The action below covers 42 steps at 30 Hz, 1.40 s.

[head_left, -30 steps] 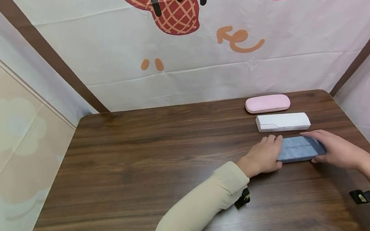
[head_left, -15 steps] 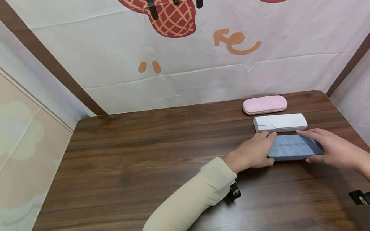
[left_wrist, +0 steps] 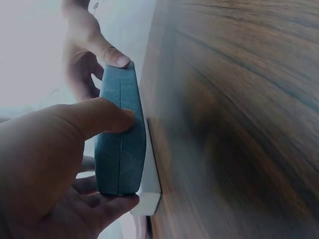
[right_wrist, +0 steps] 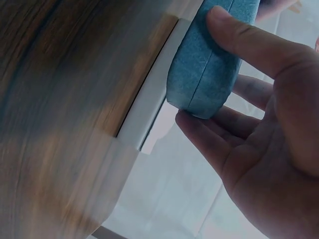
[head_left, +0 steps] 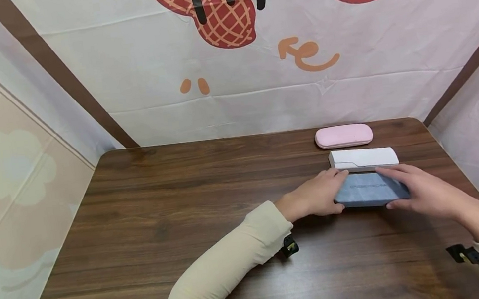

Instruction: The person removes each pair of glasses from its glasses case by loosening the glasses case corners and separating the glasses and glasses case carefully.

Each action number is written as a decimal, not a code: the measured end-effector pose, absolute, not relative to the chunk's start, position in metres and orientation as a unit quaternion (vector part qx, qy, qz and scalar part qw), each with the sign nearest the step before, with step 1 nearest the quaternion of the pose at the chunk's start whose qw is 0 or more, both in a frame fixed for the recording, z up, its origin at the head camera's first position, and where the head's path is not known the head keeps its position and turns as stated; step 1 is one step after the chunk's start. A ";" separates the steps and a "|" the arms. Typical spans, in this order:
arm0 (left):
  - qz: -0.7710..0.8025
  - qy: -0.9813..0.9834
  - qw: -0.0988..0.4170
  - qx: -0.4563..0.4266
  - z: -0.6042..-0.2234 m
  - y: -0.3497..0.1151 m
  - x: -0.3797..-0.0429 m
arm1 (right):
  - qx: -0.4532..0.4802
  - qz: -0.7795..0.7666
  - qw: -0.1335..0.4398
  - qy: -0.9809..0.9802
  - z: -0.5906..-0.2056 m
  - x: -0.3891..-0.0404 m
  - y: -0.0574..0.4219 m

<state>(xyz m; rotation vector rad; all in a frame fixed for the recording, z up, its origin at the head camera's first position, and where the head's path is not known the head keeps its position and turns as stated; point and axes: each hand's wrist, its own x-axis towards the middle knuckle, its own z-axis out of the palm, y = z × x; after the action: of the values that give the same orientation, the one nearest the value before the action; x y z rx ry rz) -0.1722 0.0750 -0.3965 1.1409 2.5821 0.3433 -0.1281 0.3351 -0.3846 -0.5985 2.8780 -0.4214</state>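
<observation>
Both hands hold a blue glasses case [head_left: 372, 189] with dark lettering on its lid, one hand at each end. In the head view my left hand [head_left: 314, 195] grips its left end. The left wrist view shows the thumb on the seam of the blue case [left_wrist: 119, 154] and fingertips at its lower end. My right hand [head_left: 428, 191] grips the right end. In the right wrist view the right thumb presses the long seamed side of the blue case [right_wrist: 199, 74], and the fingers curl behind it. Right behind it lies a white glasses case [head_left: 363, 157].
A pink rounded glasses case [head_left: 343, 135] lies behind the white one, near the back edge of the brown wooden table [head_left: 208, 188]. Printed fabric [head_left: 235, 112] hangs behind the table and along both sides.
Both hands have shifted the blue glasses case to the left and slightly back, closer to the white one. The white and pink cases stay put.
</observation>
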 end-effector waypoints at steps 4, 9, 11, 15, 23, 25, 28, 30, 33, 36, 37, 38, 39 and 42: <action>0.125 0.895 0.145 0.402 -0.397 0.065 -0.174 | -0.217 -0.141 0.079 0.963 -0.384 -0.130 0.329; 0.136 0.892 0.143 0.407 -0.397 0.054 -0.175 | -0.227 -0.140 0.071 0.961 -0.382 -0.132 0.321; 0.139 0.891 0.144 0.408 -0.397 0.049 -0.175 | -0.230 -0.140 0.071 0.960 -0.381 -0.133 0.318; 0.148 0.887 0.146 0.411 -0.398 0.042 -0.176 | -0.236 -0.142 0.069 0.959 -0.382 -0.134 0.313; 0.160 0.885 0.151 0.410 -0.397 0.027 -0.177 | -0.245 -0.141 0.065 0.957 -0.382 -0.135 0.301; 0.164 0.885 0.153 0.408 -0.397 0.024 -0.178 | -0.247 -0.141 0.064 0.957 -0.381 -0.136 0.298; 0.169 0.885 0.156 0.406 -0.397 0.018 -0.178 | -0.251 -0.140 0.064 0.956 -0.381 -0.137 0.292; 0.173 0.884 0.156 0.405 -0.397 0.013 -0.178 | -0.254 -0.140 0.061 0.955 -0.381 -0.138 0.289; 0.181 0.883 0.158 0.403 -0.395 0.006 -0.178 | -0.263 -0.138 0.055 0.953 -0.382 -0.139 0.284; 0.192 0.882 0.157 0.402 -0.394 -0.002 -0.178 | -0.270 -0.138 0.047 0.952 -0.382 -0.142 0.279; 0.197 0.881 0.158 0.401 -0.394 -0.005 -0.178 | -0.272 -0.138 0.046 0.951 -0.383 -0.143 0.276; 0.202 0.880 0.159 0.400 -0.394 -0.008 -0.178 | -0.273 -0.139 0.044 0.951 -0.383 -0.143 0.274; 0.206 0.879 0.159 0.399 -0.394 -0.012 -0.178 | -0.273 -0.142 0.044 0.950 -0.384 -0.144 0.272; 0.216 0.878 0.161 0.396 -0.397 -0.021 -0.178 | -0.279 -0.146 0.043 0.948 -0.387 -0.145 0.265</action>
<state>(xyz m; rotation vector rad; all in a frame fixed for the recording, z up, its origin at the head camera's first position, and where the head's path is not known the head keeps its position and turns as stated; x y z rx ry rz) -0.1781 -0.0212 -0.3965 1.1308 2.5070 0.6179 -0.1453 0.2650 -0.3867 -0.8538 2.9000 -0.4461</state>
